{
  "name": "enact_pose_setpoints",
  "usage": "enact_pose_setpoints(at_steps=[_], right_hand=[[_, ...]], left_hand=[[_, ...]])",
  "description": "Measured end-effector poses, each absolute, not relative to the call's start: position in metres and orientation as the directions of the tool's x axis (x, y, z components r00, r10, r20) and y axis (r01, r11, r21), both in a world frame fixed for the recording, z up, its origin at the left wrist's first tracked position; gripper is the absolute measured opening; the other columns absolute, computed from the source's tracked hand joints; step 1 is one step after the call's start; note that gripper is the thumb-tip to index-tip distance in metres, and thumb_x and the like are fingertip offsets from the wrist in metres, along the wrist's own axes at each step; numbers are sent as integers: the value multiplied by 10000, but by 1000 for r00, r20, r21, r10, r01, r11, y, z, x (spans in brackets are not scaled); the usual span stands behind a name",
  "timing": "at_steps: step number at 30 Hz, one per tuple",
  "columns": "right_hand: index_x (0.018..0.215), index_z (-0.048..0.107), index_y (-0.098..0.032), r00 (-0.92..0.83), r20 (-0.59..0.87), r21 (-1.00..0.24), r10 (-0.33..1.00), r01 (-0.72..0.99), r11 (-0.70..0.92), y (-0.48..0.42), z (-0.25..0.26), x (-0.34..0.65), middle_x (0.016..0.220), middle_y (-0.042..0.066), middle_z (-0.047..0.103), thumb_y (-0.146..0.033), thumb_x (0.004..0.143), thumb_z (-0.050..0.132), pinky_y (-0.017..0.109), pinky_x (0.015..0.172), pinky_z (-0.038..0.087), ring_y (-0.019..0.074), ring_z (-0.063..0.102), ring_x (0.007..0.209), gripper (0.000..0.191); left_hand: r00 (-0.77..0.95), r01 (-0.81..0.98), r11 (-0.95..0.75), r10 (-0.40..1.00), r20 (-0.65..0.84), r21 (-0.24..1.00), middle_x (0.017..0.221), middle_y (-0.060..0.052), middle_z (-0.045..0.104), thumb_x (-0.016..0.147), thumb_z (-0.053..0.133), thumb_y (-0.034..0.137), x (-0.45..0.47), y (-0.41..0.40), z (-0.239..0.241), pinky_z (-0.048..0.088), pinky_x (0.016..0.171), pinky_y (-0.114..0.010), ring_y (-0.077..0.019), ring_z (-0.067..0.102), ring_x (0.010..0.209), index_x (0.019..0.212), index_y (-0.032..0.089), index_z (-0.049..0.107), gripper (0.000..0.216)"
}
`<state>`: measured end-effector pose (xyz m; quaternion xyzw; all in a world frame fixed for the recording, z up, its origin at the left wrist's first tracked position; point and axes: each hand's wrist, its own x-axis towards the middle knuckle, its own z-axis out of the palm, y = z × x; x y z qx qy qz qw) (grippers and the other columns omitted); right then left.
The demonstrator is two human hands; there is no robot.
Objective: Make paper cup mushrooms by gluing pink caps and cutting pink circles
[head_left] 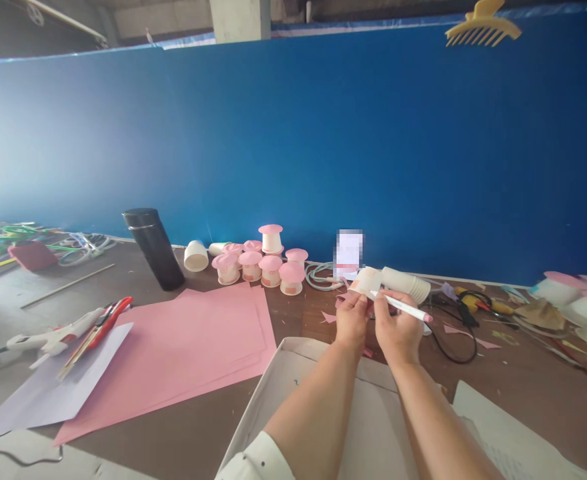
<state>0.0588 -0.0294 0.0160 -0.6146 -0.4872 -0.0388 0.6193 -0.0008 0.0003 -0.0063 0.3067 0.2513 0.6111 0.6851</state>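
We hold a small paper cup point(367, 280) just above the bench point(523, 387), left hand point(352, 319) fingers pinched on its side. Right hand point(398, 330) fingers clamp a white pen point(404, 309), tip at the cup wall. Prob. v. light, thin, crushable, so grip near the rim, gently.

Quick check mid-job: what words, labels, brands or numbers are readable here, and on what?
No text reads clearly anywhere.
White card by the blue wall: blurred, unreadable.
Pen in the right hand: any print too small to read.
Paper cup in the left hand: no lettering visible.
Black flask: no label visible.
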Motion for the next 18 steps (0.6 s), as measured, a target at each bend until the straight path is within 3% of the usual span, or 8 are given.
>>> enact_pose_setpoints(at_steps=[18], right_hand=[[809,662,-175,501,612,-723,611,669,175,-30,16,59,769,103,708,-365,759,589,337,672,504,239,656,699,209]], left_hand=[[130,-671,36,989,69,740,693,-15,600,706,703,421,-1,2,-10,443,787,-292,-145,548,706,812,149,707,292]])
